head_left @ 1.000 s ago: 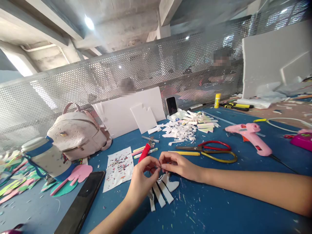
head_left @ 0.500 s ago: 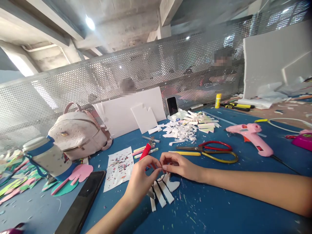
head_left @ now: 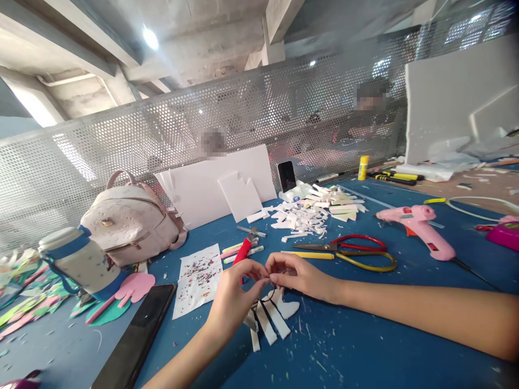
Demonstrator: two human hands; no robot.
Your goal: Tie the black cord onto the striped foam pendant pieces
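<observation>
My left hand (head_left: 239, 289) and my right hand (head_left: 302, 275) meet above the blue table, their fingertips pinched together. A thin black cord (head_left: 272, 296) hangs in a small loop below the fingertips and appears to be held between them. Beneath lie white foam pieces (head_left: 278, 319), several cut as strips and one rounded. A metallic object (head_left: 250, 320), partly covered by my left hand, rests beside them; its kind is unclear. Just behind my left hand is a red-handled tool (head_left: 244, 249). Scissors (head_left: 348, 247) with red and yellow handles lie beyond my right hand.
A pink glue gun (head_left: 421, 224) lies at right. White foam scraps (head_left: 302, 219) are heaped at the back. On the left are a dark phone (head_left: 138, 335), a tumbler (head_left: 83, 262), a backpack (head_left: 127, 221) and a speckled paper sheet (head_left: 198, 281). A perforated metal screen (head_left: 243, 116) stands behind.
Hardly anything differs. The fingertips stay together, and the dark loop beneath them has shifted slightly.
</observation>
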